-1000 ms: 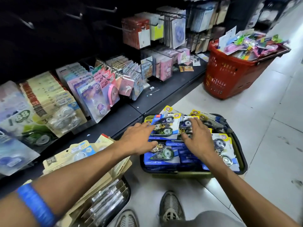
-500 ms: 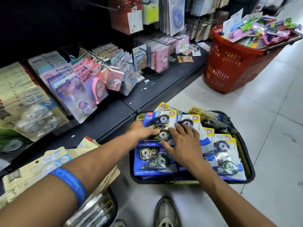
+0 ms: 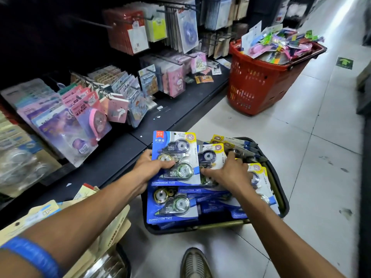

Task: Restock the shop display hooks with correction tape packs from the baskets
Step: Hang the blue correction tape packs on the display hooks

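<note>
While the left hand [image 3: 149,169] grip pinches one correction tape pack [image 3: 175,157] by its edge, the right hand [image 3: 228,173] digs alongside among loose packs; that slick card could slip.

The lower left corner of the blue correction tape pack [image 3: 176,157] is covered by the left hand [image 3: 149,169], whose fingers below the card are concealed. Part of the second pack [image 3: 210,155] is covered by the right hand [image 3: 228,175], and whether it is gripped or only pressed cannot be told. The walls of the dark basket [image 3: 281,197] are largely buried under stacked packs. At 7 o'clock, the kraft-card packs [image 3: 112,229] are cut off by the bottom edge and crossed by the forearm. At 9 o'clock, the clear-blister packs [image 3: 22,165] are blurred and clipped by the frame. Printing on the cards in the red basket [image 3: 257,83] at 1 o'clock is illegible. The shoe [image 3: 195,263] is cropped at 6 o'clock.
</note>
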`<state>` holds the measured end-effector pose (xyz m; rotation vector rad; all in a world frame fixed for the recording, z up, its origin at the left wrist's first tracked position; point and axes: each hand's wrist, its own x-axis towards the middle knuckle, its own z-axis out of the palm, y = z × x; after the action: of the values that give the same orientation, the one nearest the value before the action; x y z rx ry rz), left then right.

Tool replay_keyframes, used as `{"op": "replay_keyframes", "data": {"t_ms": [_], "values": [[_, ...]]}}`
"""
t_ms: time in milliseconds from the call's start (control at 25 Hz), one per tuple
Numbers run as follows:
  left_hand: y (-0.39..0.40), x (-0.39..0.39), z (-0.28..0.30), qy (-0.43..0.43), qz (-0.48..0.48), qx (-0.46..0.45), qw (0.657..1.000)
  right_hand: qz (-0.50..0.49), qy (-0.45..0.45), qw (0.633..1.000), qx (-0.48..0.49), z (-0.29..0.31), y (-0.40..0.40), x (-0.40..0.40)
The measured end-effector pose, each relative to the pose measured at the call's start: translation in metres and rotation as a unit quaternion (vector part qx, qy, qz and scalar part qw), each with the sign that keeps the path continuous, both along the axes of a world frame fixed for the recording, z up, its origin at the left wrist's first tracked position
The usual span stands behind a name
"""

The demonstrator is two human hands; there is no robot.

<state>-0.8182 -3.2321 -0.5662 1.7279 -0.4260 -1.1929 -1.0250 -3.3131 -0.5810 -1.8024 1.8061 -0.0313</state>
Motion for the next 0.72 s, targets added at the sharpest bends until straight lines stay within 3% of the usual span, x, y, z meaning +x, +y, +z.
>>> {"op": "replay_keyframes", "data": {"t_ms": [80,200,280,520,720], "values": [[0.004,0.0,0.0,-0.014,-0.01,-0.004,1.0,-0.03,-0.03,0.998,0.048,0.003,-0.005,0.001],[0.011,0.001,-0.001,-0.035,-0.014,-0.017,0.999,-0.046,-0.041,0.997,0.04,0.002,-0.01,-0.001],[0.012,0.003,-0.001,-0.032,-0.007,-0.03,0.999,-0.064,-0.109,0.99,0.066,-0.006,-0.012,-0.005],[0.012,0.013,0.002,-0.018,0.026,-0.069,0.997,-0.19,-0.344,0.911,0.127,-0.001,0.003,-0.012],[0.014,0.028,0.012,0.012,0.072,-0.098,0.992,-0.219,-0.44,0.86,0.135,0.014,0.01,-0.031]]}}
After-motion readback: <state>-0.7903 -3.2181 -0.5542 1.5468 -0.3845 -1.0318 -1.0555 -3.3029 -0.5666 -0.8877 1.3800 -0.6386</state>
